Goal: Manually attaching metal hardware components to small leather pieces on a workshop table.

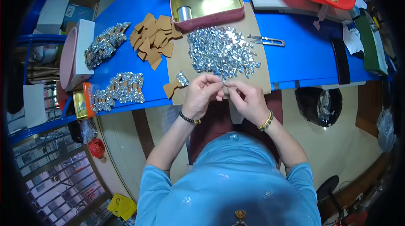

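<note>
At the near edge of the blue tabletop, we see the left hand and right hand meet fingertip to fingertip, both pinched shut on one small silver piece held between them, too small for us to judge its long axis. The heap of silver gems lies just beyond the fingers, on a tan cardboard sheet, about equally near either hand. A half-covered brown bow cutout sits left of the left hand. Farther left we note finished glittering bows, bare brown cutouts, and an open gold tin at the far side. Thread snips rest to the right.
</note>
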`<state>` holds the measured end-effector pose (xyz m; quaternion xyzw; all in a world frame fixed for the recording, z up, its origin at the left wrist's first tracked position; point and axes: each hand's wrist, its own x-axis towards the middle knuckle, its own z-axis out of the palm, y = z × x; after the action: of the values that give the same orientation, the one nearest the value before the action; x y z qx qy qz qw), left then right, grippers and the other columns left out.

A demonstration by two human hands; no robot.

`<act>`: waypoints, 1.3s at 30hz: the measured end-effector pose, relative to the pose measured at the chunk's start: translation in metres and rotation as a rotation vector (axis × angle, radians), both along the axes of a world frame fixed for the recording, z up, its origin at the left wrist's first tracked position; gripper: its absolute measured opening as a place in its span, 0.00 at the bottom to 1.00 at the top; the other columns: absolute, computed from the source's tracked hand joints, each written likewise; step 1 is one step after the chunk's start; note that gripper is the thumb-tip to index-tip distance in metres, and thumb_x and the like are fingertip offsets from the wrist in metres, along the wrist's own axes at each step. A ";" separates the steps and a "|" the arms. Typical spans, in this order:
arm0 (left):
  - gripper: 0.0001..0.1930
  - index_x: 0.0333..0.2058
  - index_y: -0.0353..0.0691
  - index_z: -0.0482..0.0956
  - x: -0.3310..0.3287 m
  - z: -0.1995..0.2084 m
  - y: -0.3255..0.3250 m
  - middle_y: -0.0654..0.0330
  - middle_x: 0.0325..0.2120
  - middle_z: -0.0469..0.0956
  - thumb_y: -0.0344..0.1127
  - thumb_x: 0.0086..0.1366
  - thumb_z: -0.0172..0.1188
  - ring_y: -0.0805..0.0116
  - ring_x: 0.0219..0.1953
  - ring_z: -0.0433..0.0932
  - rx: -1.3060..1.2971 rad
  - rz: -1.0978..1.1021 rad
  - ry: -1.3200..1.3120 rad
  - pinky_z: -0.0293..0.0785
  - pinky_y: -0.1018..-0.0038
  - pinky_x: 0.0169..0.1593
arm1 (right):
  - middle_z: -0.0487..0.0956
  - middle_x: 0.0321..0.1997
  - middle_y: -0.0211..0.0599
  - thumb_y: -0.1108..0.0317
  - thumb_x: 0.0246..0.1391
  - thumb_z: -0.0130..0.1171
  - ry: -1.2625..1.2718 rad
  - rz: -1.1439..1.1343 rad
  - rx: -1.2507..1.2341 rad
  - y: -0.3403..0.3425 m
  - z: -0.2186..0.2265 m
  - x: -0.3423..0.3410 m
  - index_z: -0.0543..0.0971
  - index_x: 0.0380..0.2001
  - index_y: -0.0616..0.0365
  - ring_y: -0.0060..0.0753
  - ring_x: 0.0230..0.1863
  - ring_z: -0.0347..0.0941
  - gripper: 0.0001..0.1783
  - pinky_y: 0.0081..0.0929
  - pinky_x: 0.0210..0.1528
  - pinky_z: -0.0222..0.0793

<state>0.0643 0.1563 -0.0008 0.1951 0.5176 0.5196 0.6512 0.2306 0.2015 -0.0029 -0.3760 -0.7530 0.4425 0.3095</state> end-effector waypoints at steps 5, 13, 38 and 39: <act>0.06 0.34 0.35 0.72 0.004 0.015 0.008 0.60 0.23 0.75 0.27 0.58 0.57 0.77 0.21 0.74 -0.011 0.015 -0.001 0.74 0.81 0.27 | 0.73 0.17 0.31 0.74 0.51 0.54 0.025 0.019 -0.134 0.005 0.011 0.004 0.78 0.37 0.60 0.14 0.17 0.65 0.09 0.17 0.19 0.60; 0.06 0.34 0.34 0.72 0.007 0.019 0.005 0.60 0.23 0.75 0.26 0.57 0.57 0.77 0.22 0.74 0.027 0.020 -0.096 0.73 0.82 0.27 | 0.69 0.12 0.33 0.73 0.51 0.53 0.056 -0.028 -0.155 0.002 0.013 0.000 0.75 0.31 0.60 0.17 0.13 0.64 0.05 0.22 0.17 0.59; 0.03 0.28 0.34 0.75 -0.009 -0.032 0.011 0.62 0.19 0.71 0.23 0.52 0.58 0.71 0.25 0.74 0.557 0.031 1.448 0.70 0.75 0.29 | 0.71 0.18 0.23 0.72 0.55 0.52 0.289 -0.012 -0.496 -0.001 0.001 0.001 0.72 0.27 0.61 0.11 0.19 0.65 0.05 0.12 0.21 0.61; 0.02 0.27 0.34 0.75 -0.008 -0.033 0.012 0.62 0.19 0.72 0.24 0.53 0.58 0.72 0.24 0.74 0.566 0.015 1.469 0.70 0.75 0.29 | 0.71 0.18 0.23 0.72 0.55 0.52 0.235 -0.006 -0.453 -0.001 -0.001 0.001 0.72 0.28 0.61 0.11 0.19 0.65 0.05 0.13 0.21 0.61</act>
<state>0.0563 0.1687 -0.0334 0.6434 0.6648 0.3741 0.0643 0.2319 0.2006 -0.0034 -0.3840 -0.5923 0.6396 0.3042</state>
